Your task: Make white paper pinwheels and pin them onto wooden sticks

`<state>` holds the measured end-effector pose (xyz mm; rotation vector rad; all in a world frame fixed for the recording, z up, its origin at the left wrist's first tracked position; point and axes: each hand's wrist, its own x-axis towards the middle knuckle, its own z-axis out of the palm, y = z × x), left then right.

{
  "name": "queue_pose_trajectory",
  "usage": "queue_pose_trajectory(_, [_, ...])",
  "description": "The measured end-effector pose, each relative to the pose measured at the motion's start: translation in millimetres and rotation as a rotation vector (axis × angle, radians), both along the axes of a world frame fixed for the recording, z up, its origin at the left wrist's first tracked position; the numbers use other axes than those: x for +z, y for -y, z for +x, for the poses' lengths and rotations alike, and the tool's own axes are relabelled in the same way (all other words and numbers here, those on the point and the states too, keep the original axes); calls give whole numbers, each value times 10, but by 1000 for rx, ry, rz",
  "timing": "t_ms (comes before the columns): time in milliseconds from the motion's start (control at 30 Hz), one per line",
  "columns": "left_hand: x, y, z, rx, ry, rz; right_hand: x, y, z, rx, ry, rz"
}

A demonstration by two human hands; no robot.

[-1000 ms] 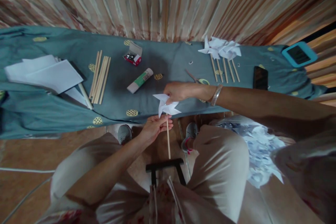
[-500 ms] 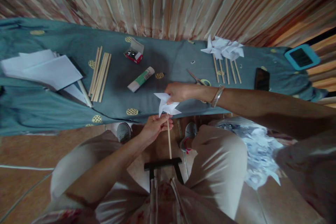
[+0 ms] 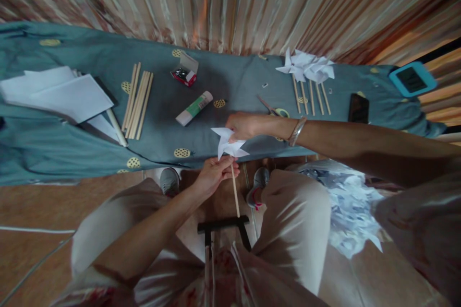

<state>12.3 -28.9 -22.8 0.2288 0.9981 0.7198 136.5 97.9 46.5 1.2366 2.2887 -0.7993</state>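
A white paper pinwheel (image 3: 225, 144) is held over the near edge of the cloth-covered table (image 3: 245, 86). My left hand (image 3: 215, 172) pinches a thin wooden stick (image 3: 235, 192) just below the pinwheel, and the stick slants down toward my lap. From above, my right hand (image 3: 242, 126) presses its fingers on the middle of the pinwheel; what lies under those fingertips is hidden. Scissors (image 3: 275, 109) with pale green handles lie just beyond my right wrist. A green-and-white glue stick (image 3: 194, 108) rests to the left of that hand.
An open red box (image 3: 185, 74) of small metal pieces sits farther back. Loose wooden sticks (image 3: 138, 103) and white paper (image 3: 68, 93) lie left. Finished pinwheels (image 3: 308, 64), a black phone (image 3: 358, 108) and a blue-framed device (image 3: 412, 79) lie right. A bag of paper scraps (image 3: 355, 211) is on the floor.
The lower end of the stick has swung slightly to the right. Both hands stay in nearly the same place on the pinwheel and stick.
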Motion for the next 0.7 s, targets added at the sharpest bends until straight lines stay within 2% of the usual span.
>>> queue_pose_trajectory(500, [-17, -12, -161, -42, 1, 80, 54, -54, -48, 123, 66, -17])
queue_pose_trajectory(700, [-24, -24, -209, -62, -45, 91, 88, -94, -88, 171, 107, -74])
